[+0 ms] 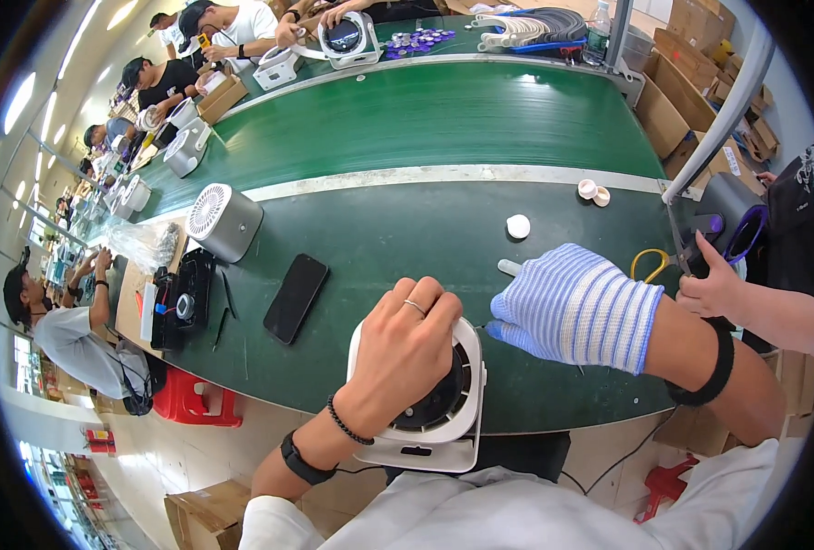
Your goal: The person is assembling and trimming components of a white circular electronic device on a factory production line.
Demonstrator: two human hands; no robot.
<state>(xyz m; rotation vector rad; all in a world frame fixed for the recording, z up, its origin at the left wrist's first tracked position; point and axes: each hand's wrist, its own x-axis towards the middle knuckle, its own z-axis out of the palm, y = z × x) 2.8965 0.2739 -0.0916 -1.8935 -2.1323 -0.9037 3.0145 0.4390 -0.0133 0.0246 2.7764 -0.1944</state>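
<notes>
My left hand (405, 353) lies flat on top of a white square fan housing (432, 423) with a dark round grille, at the near edge of the green bench (407, 229). It presses down on the housing, fingers together. My right hand (572, 307), in a blue-and-white striped knit glove, is closed next to the housing's right upper corner. A small dark tip shows at its fingertips, touching the housing edge; what it holds is mostly hidden. A small white cylinder (508, 267) lies just behind the glove.
A black phone (296, 298), a grey round-grilled fan (222, 221), a black tray of parts (179, 302), a white cap (518, 225) and two small rings (594, 192) lie on the bench. A green conveyor (425, 119) runs behind. Another person's hand (714, 284) is at the right; workers sit at left and far side.
</notes>
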